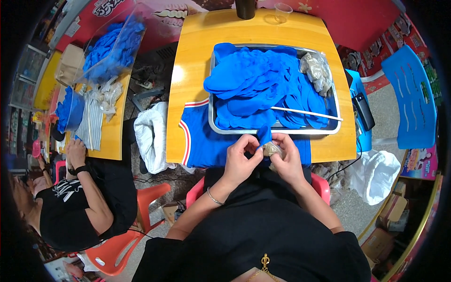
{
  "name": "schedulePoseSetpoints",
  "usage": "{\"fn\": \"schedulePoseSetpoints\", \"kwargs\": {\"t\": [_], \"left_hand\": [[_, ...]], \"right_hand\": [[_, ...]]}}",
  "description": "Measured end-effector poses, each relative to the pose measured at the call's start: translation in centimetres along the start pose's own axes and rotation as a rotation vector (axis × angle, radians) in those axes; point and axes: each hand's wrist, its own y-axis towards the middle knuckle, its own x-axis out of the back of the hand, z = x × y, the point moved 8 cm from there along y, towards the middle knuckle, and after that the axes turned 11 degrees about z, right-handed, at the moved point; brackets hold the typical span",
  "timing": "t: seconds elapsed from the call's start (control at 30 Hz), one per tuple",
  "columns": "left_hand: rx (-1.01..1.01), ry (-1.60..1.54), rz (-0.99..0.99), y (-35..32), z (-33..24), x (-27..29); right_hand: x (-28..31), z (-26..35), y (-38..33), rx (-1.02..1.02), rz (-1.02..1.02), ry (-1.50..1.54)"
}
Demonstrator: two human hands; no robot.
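Both my hands meet at the near edge of the tray. My left hand [243, 157] is closed in a pinch at the lower part of a flat blue piece [264, 133]. My right hand [287, 157] is closed on a small brownish, see-through clump [272, 149] just under that piece; its exact kind I cannot make out. Above them stands a metal tray [270, 132] heaped with thin, rounded blue pieces [253, 80]. A white stick [307, 112] lies across the heap. A clear plastic bag of brownish stuff [316, 73] rests in the tray's right corner.
A blue jersey [202, 141] lies under the tray on the wooden table [192, 56]. A clear cup [282, 13] and a dark container [245, 8] stand at the back. On the left, another person [77, 197] sits at a table with blue pieces. A blue chair [409, 98] is at right.
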Motion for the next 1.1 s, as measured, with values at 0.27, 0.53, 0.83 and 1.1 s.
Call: {"fn": "schedulePoseSetpoints", "kwargs": {"t": [0.27,0.53,0.83,1.1], "left_hand": [[-0.062,-0.043,-0.089,-0.1,-0.3,0.7],[-0.045,-0.098,-0.060,0.0,-0.9,0.5],[-0.024,-0.095,-0.039,-0.2,-1.9,0.6],[0.010,-0.003,0.039,-0.1,-1.7,0.0]], "right_hand": [[-0.3,1.1,-0.2,-0.024,0.115,0.101],[0.0,0.7,0.0,-0.096,0.058,0.034],[0.0,1.3,0.1,0.002,-0.069,0.059],[0.8,2.0,-0.4,0.095,-0.231,-0.057]]}}
